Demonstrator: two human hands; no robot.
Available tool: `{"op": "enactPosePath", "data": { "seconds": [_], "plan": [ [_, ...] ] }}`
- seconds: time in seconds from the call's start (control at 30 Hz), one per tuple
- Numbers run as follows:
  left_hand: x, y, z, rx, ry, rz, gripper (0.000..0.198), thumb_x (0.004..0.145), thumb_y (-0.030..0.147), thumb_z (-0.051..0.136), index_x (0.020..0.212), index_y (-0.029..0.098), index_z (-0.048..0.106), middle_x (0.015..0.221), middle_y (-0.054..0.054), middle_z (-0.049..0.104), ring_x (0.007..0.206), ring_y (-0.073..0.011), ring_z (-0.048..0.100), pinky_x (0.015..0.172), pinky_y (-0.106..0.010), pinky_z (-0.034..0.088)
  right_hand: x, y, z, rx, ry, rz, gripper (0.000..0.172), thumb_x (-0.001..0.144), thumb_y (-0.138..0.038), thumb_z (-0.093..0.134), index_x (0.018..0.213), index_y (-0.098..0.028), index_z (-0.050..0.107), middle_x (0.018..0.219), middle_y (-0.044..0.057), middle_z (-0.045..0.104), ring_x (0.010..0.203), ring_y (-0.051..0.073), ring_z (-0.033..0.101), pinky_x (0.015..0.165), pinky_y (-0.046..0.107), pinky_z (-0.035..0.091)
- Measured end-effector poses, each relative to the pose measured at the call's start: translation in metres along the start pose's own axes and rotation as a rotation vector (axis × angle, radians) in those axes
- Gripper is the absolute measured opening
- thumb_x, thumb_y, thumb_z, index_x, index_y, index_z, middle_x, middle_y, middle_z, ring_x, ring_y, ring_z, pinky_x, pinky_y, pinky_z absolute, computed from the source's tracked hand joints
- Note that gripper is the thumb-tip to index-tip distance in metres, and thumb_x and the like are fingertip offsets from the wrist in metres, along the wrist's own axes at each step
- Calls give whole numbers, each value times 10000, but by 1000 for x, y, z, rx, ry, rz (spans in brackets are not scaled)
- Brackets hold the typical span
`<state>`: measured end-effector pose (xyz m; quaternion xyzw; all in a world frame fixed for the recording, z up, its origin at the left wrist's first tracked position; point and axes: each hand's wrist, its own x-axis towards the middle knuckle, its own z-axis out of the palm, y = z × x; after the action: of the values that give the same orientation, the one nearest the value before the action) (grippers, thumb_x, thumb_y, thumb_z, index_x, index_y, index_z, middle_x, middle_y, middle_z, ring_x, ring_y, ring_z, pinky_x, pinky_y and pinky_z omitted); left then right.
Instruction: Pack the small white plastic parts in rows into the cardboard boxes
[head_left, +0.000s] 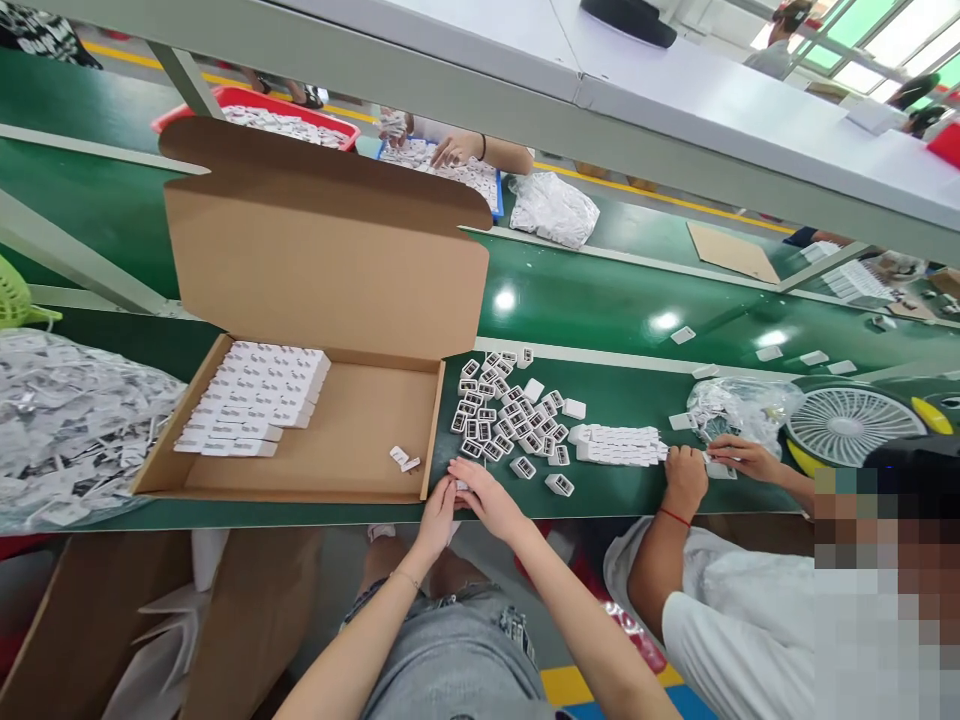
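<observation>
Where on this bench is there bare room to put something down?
Inside the cardboard box, the floor between the stacked white pieces and its right wall is bare, save two loose pieces. The green belt behind the loose pile is also mostly free. Crowded: the pile itself and the bagged heap left of the box.

A long green tabletop (600, 300) runs across the room, its glossy surface catching bright reflections of light (505, 299). A pale grey shelf (675, 90) on a metal frame (75, 258) spans above it. Windows (870, 30) at the far right let in daylight. A yellow line (675, 203) marks the floor beyond, and a yellow and blue strip (570, 690) marks the floor nearby.
</observation>
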<state>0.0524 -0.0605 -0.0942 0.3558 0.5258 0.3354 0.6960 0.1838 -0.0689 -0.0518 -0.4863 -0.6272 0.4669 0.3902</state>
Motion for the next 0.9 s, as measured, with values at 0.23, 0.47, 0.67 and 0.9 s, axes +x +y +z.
{"op": "enactPosePath", "data": {
  "seconds": [0.23,0.47,0.67,0.9],
  "plan": [
    [-29,36,7,232,0,62,576,840,458,340,1339,206,199,1093,-120,572,578,-139,607,592,-310,538,-23,32,20,-92,612,237,219,771,-304,577,982,-271,625,1004,73,577,981,229,481,905,421,358],
    [24,96,3,1142,-221,666,325,810,124,358,1086,175,522,1109,-110,541,1068,-257,481,949,-450,368,-15,31,7,14,601,262,152,778,-323,566,863,-271,681,861,47,586,825,188,528,766,326,419],
    [49,86,6,1420,-302,724,289,784,42,328,971,162,514,1016,-105,528,977,-245,508,851,-421,416,6,11,-6,27,646,159,137,799,-296,545,854,-277,668,840,36,608,754,168,544,679,304,440],
    [40,91,3,1374,-252,471,289,828,138,368,1112,183,396,1097,-97,519,945,-215,562,761,-330,452,37,21,-13,-294,459,-25,128,823,-254,526,839,-223,650,845,43,650,838,176,549,802,359,408]
  ]
}}
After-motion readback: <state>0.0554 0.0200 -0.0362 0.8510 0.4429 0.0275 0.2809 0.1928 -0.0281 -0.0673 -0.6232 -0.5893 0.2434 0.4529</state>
